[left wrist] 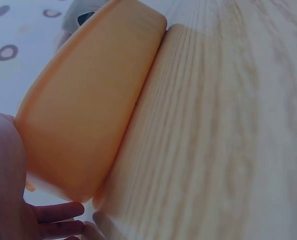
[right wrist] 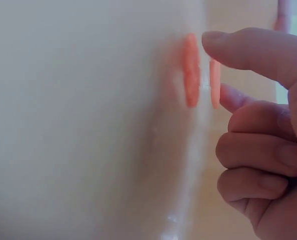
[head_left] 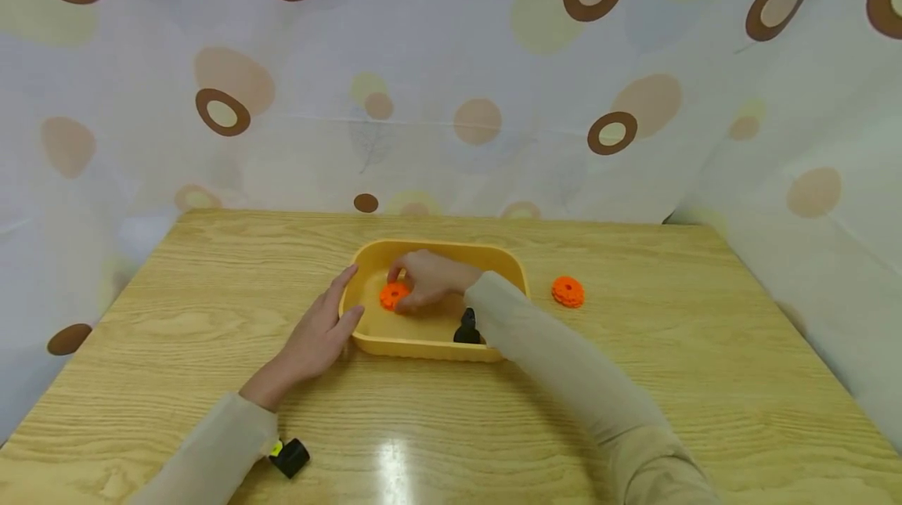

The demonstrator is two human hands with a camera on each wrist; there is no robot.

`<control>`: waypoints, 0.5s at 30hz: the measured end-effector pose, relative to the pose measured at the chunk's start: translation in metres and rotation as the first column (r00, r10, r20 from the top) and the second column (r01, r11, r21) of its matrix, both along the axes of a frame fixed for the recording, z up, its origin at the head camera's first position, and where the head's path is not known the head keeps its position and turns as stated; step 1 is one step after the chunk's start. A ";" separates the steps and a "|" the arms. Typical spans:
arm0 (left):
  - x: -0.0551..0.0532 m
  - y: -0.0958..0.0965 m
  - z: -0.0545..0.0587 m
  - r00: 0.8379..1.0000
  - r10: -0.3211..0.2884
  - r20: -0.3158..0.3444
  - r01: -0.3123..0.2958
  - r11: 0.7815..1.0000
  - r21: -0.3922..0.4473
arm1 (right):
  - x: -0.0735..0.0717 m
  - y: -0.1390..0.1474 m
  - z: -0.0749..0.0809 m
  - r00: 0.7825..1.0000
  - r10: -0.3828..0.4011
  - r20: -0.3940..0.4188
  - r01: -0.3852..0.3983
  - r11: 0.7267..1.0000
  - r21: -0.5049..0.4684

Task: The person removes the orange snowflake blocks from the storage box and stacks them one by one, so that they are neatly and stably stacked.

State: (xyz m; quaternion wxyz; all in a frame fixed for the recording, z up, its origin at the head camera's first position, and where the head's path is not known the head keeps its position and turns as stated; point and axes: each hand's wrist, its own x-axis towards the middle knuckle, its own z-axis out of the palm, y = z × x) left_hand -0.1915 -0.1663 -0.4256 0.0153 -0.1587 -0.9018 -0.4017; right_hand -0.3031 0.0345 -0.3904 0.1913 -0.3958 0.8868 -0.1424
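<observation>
A yellow plastic bin [head_left: 427, 350] stands on the wooden table. My right hand [head_left: 431, 278] reaches inside it, thumb and index finger pinching the edges of an orange notched disc [right wrist: 215, 82]. Close beside that disc is another orange disc [right wrist: 191, 70], seen edge-on and blurred. From above, the orange discs [head_left: 394, 296] sit near the bin's left end, partly hidden by the hand. My left hand [head_left: 319, 340] rests against the bin's left end, fingers fairly straight along the outside and thumb at the rim. A black knobbed object [head_left: 467, 328] is in the bin near the right sleeve.
More orange notched discs [head_left: 568, 292] lie stacked on the table right of the bin. Next to the left sleeve is a small black object [head_left: 290, 458] with a yellow-green patch. A patterned cloth [head_left: 437, 168] hangs behind the table [head_left: 423, 427].
</observation>
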 end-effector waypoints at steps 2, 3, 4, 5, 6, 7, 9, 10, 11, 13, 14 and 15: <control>0.000 0.001 0.000 1.000 -0.001 -0.005 0.001 1.000 0.000 | 0.001 0.002 0.002 1.000 0.000 0.002 0.000 1.000 -0.021; 0.000 0.001 0.000 1.000 -0.001 -0.007 0.001 1.000 -0.001 | 0.001 0.003 0.003 1.000 0.003 -0.007 -0.003 1.000 -0.029; 0.000 0.001 0.000 1.000 -0.003 -0.011 0.003 1.000 0.003 | 0.002 0.004 0.005 1.000 0.005 -0.011 -0.005 0.999 -0.043; 0.000 0.002 0.000 1.000 -0.005 -0.014 0.005 1.000 0.005 | 0.002 0.005 0.006 1.000 0.005 -0.017 -0.006 0.998 -0.057; -0.001 0.002 0.000 1.000 -0.007 -0.016 0.007 1.000 0.007 | 0.003 0.006 0.008 1.000 0.003 -0.023 -0.005 0.997 -0.073; -0.001 0.002 0.000 1.000 -0.007 -0.021 0.008 1.000 0.008 | 0.003 0.007 0.010 1.000 0.003 -0.025 -0.006 0.996 -0.090; -0.001 0.001 -0.001 1.000 -0.006 -0.027 0.006 1.000 0.007 | 0.004 0.009 0.015 1.000 0.007 -0.022 -0.010 0.992 -0.128; -0.001 0.001 -0.001 1.000 -0.004 -0.030 0.005 1.000 0.007 | 0.004 0.010 0.017 1.000 0.011 -0.017 -0.014 0.989 -0.148; -0.001 0.001 -0.001 0.999 -0.003 -0.032 0.004 1.000 0.005 | 0.004 0.010 0.019 1.000 0.015 -0.017 -0.017 0.987 -0.162; -0.001 0.000 -0.001 0.999 -0.002 -0.033 0.002 1.000 0.003 | 0.005 0.012 0.023 1.000 0.019 -0.009 -0.020 0.982 -0.188; -0.001 -0.001 -0.001 1.000 -0.001 -0.030 0.002 1.000 0.003 | 0.005 0.014 0.025 1.000 0.017 -0.006 -0.018 0.979 -0.201; -0.001 -0.001 -0.001 1.000 -0.002 -0.028 0.002 1.000 0.003 | 0.004 0.015 0.027 1.000 0.015 -0.005 -0.016 0.977 -0.212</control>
